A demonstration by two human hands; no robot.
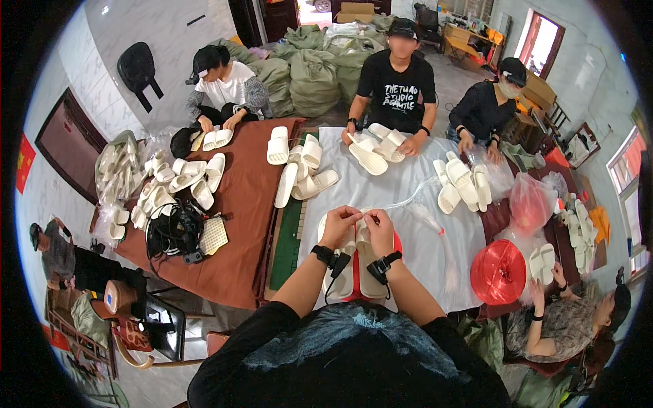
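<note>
My left hand [339,227] and my right hand [379,230] meet above a pair of cream slippers [365,255] at the near edge of the table. Both hands are closed in a pinch, fingertips almost touching. Whatever lies between them is too small to make out. Beneath the slippers something red [398,242] shows at the side. To the right of my hands, a bundle of thin whitish strands [427,219] with a red tie rests on the white sheet [415,272]. A dark band with a device is strapped to each of my wrists.
Loose cream slippers [314,183] lie ahead to the left, more [459,178] to the right. A red round bundle [498,272] sits near right. Black cables [171,231] and a slipper heap occupy the brown cloth [238,251]. Several people work around the tables; green sacks [313,81] stand behind.
</note>
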